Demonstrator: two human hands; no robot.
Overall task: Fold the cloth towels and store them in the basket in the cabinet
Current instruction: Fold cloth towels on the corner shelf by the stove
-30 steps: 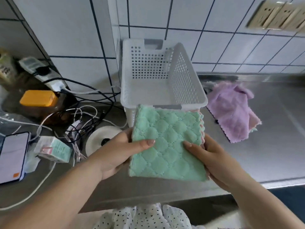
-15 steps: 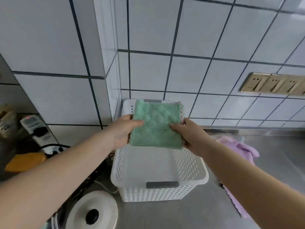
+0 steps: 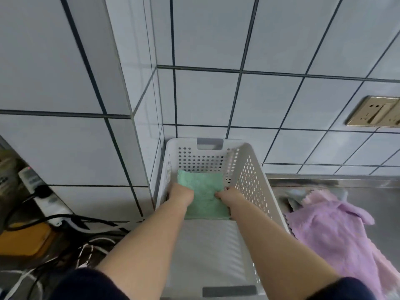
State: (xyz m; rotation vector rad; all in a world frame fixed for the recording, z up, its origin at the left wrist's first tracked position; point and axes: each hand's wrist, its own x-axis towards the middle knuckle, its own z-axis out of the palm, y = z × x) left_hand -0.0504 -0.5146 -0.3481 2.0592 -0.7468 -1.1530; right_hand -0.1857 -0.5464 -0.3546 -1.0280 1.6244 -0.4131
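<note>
A folded green towel [image 3: 203,197] is held inside the white perforated basket [image 3: 249,180], at its far end, close to the far wall with the grey handle slot. It is gripped at its left edge by the left hand [image 3: 180,194] and at its right edge by the right hand [image 3: 227,197], so the towel lies between the two hands; finger detail is blurred. Whether the towel rests on the basket floor cannot be told. The basket is set on a steel counter [image 3: 368,191], pushed into a corner of white tiled wall [image 3: 216,40]. A heap of purple towels [image 3: 329,232] is seen just right of the basket. A power strip [image 3: 41,191] and cables [image 3: 71,221] are seen at left, a wall socket [image 3: 376,112] at right. The towel's long axis runs away from the person, toward the wall.
</note>
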